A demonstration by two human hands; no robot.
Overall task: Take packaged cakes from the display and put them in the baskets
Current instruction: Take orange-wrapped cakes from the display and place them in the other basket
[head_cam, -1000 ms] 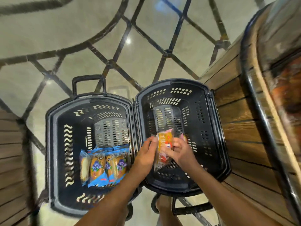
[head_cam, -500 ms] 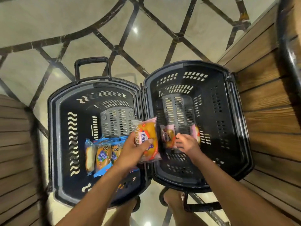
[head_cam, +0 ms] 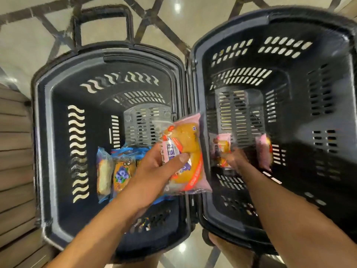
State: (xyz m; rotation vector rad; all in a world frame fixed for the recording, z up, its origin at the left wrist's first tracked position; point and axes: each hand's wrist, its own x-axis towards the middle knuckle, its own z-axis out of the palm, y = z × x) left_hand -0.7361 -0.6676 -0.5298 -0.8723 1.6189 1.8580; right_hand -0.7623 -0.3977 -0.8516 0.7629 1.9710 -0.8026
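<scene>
Two black plastic baskets stand side by side on the floor: the left basket (head_cam: 48,132) and the right basket (head_cam: 328,171). My left hand (head_cam: 154,171) grips a pink-wrapped cake (head_cam: 183,151) over the rims where the baskets meet. Several blue-wrapped cakes (head_cam: 119,171) lie on the left basket's floor. My right hand (head_cam: 233,157) reaches down inside the right basket at a small pink-wrapped cake (head_cam: 222,147); blur hides its fingers. Another pink-wrapped cake (head_cam: 264,151) lies just to the right.
Wooden slats (head_cam: 13,151) of a display stand border the left basket. The left basket's pull handle (head_cam: 102,14) sticks out at the far side. Pale tiled floor (head_cam: 29,45) with dark lines lies beyond.
The two hands, together on one cake a second ago, have parted. The left hand keeps a pink cake; the right hand went down into the right basket, where two pink cakes now lie.
</scene>
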